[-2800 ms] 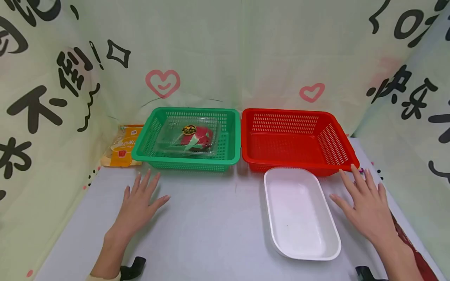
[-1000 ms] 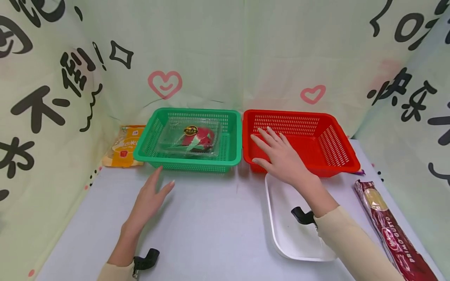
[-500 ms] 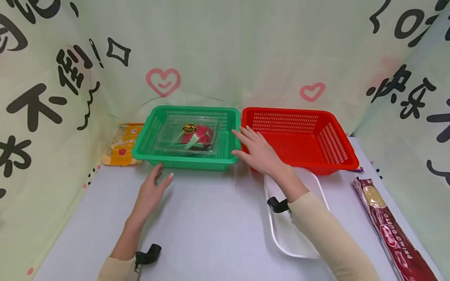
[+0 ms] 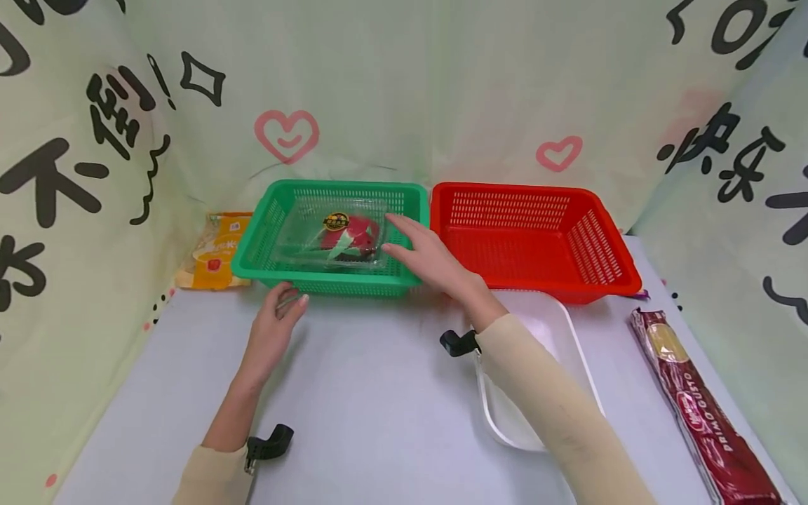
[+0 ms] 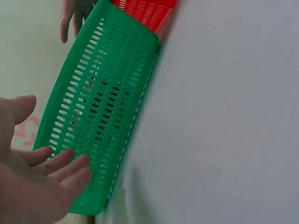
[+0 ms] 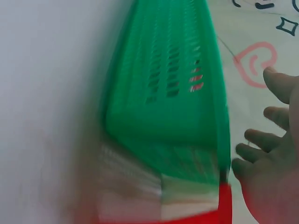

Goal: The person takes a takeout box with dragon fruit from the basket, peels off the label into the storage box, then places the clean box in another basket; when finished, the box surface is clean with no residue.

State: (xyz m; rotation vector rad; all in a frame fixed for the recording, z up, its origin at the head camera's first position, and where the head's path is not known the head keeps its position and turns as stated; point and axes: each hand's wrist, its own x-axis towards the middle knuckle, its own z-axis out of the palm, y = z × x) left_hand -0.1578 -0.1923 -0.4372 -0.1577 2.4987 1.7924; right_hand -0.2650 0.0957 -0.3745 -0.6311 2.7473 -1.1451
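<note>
so my right hand (image 4: 429, 258) is over the right end of the green basket (image 4: 322, 286), fingers and thumb apart, right by the clear plastic box (image 4: 303, 242) sitting inside. box has 1 black and gold sticker and something red in it. my left hand (image 4: 273, 330) is at the basket's front left, fingers loosely bent, thumb apart from them; can't tell if it's touching. red basket (image 4: 505, 245) is just beside the green basket, white tray (image 4: 562, 340) in front of that on the desk (image 4: 372, 407).
</note>
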